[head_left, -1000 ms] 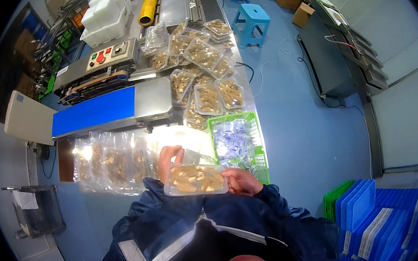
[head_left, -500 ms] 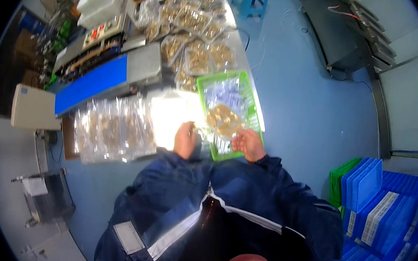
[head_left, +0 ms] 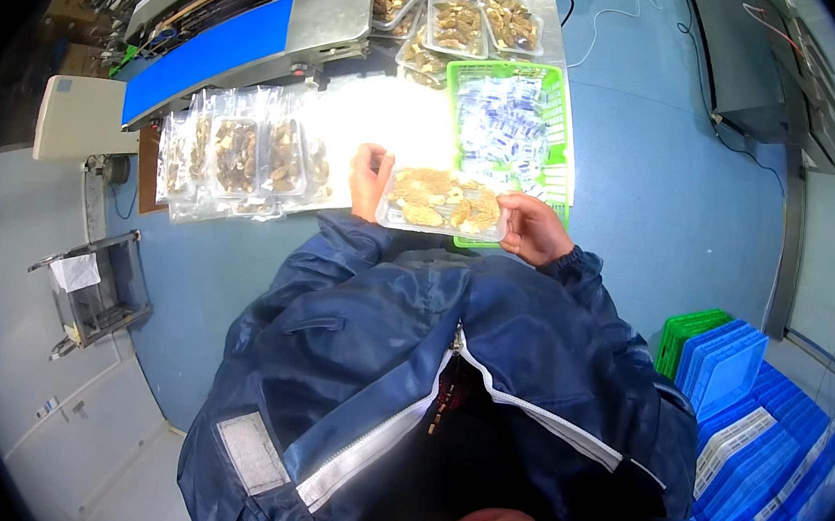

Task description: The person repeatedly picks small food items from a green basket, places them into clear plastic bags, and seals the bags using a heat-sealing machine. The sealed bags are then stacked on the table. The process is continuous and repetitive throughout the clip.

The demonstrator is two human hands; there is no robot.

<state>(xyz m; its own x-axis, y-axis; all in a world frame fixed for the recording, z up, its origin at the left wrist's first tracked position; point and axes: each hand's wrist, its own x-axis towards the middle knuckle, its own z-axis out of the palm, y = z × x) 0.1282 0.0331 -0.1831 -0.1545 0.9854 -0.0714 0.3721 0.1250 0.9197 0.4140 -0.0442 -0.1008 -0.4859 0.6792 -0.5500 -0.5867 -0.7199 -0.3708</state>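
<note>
Though illegible, packets (head_left: 502, 118) beyond held tray (head_left: 443, 205)

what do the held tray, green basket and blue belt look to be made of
Held tray: likely thin clear plastic, glossy; it is see-through and its rim catches light. Green basket: probably moulded plastic, slightly shiny, with slotted walls. Blue belt: smooth and matt-looking, perhaps rubber or coated fabric; its even colour leaves this open.
</note>
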